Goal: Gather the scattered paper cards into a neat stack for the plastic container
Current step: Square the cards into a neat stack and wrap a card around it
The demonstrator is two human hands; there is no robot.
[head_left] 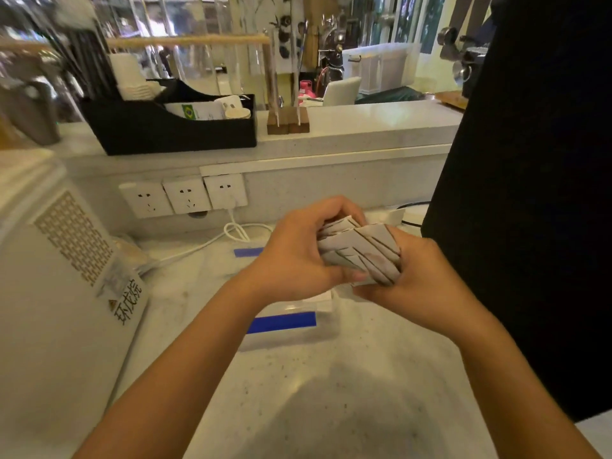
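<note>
Both of my hands hold a fanned bundle of grey paper cards (362,251) above the white counter. My left hand (298,250) wraps the bundle's left side, fingers curled over its top edge. My right hand (420,276) cups the right and lower side. The cards are skewed, their corners sticking out at different angles. Below my hands lies the clear plastic container (291,329) with a blue strip along its near side; a second blue strip (248,251) shows farther back. Its inside is mostly hidden by my left wrist.
A white appliance (56,293) with a vent grille stands at the left. Wall sockets (185,195) and a white cable (231,231) sit behind. A black organiser (165,127) rests on the raised ledge. A dark panel (530,193) blocks the right side.
</note>
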